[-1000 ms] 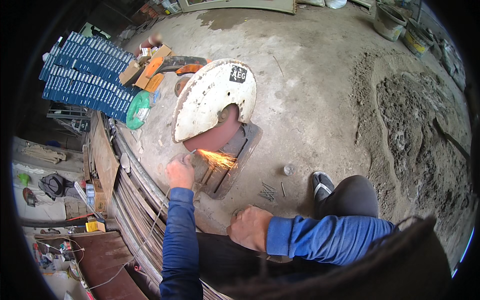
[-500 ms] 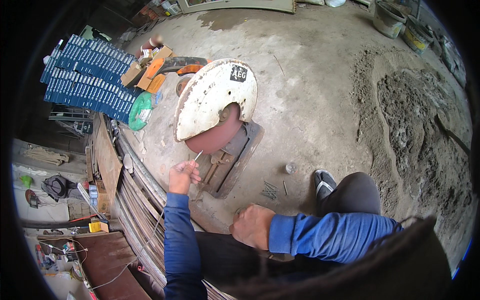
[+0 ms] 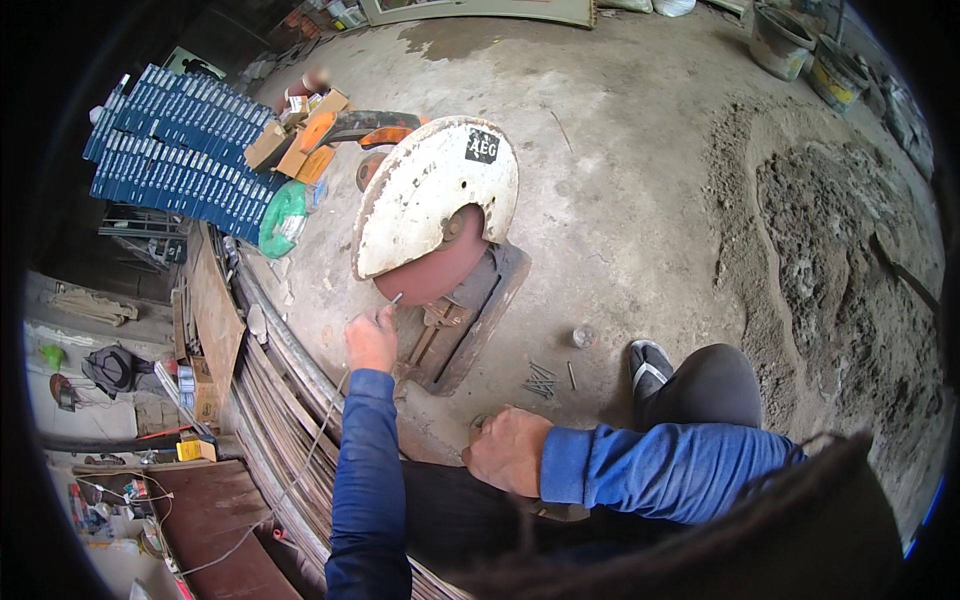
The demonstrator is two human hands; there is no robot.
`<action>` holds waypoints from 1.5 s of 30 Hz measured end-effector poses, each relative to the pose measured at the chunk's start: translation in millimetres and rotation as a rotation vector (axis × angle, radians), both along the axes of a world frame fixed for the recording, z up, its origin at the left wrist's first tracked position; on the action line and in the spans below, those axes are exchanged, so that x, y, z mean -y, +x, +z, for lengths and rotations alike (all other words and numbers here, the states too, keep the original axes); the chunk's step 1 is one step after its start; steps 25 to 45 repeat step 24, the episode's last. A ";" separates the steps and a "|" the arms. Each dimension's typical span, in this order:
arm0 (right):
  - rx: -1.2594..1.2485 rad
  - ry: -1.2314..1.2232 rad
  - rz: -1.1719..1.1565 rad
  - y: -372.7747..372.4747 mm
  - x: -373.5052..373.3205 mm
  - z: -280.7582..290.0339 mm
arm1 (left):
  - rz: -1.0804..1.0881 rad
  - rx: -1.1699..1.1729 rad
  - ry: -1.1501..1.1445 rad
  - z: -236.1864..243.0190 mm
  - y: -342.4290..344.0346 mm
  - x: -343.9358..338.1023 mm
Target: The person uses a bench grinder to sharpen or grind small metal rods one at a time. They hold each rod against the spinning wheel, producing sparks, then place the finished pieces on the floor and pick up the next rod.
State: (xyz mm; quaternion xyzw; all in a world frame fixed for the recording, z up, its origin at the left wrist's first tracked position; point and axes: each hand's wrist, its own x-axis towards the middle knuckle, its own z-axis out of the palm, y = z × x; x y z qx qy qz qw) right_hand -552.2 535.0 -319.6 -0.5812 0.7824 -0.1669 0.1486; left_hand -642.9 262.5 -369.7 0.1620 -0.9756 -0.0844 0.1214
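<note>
A cut-off saw with a worn white guard (image 3: 420,205) and a reddish-brown disc (image 3: 435,272) stands on the floor in front of me. My left hand (image 3: 372,338) pinches a thin metal rod (image 3: 397,298); its tip is at the disc's lower left edge, and whether they touch I cannot tell. The rest of the rod is hidden by my fingers. My right hand (image 3: 507,450) is closed in a fist, low and near me, right of the left forearm. Whatever it may hold is hidden. Several short metal rods (image 3: 540,380) lie on the floor beyond it.
A small round clear-looking object (image 3: 583,337) is beside the short rods. Long pipes and boards (image 3: 285,400) run along the left. Stacked blue boxes (image 3: 185,150) stand at the back left. A sand heap (image 3: 840,250) spreads at right, with buckets (image 3: 780,42) behind.
My left hand has moved slightly right and upward and turned, showing more of its back. Less of the rod shows now. My right hand has barely moved.
</note>
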 end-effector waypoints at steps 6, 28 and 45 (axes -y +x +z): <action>0.075 0.023 0.026 -5.3 0.1 5.4 | -0.019 -0.038 -0.052 1.2 -2.5 -4.4; 0.103 0.082 -0.018 -4.2 2.7 10.0 | -0.051 -0.106 -0.118 0.7 -2.8 -3.3; 0.103 0.082 -0.018 -4.2 2.7 10.0 | -0.051 -0.106 -0.118 0.7 -2.8 -3.3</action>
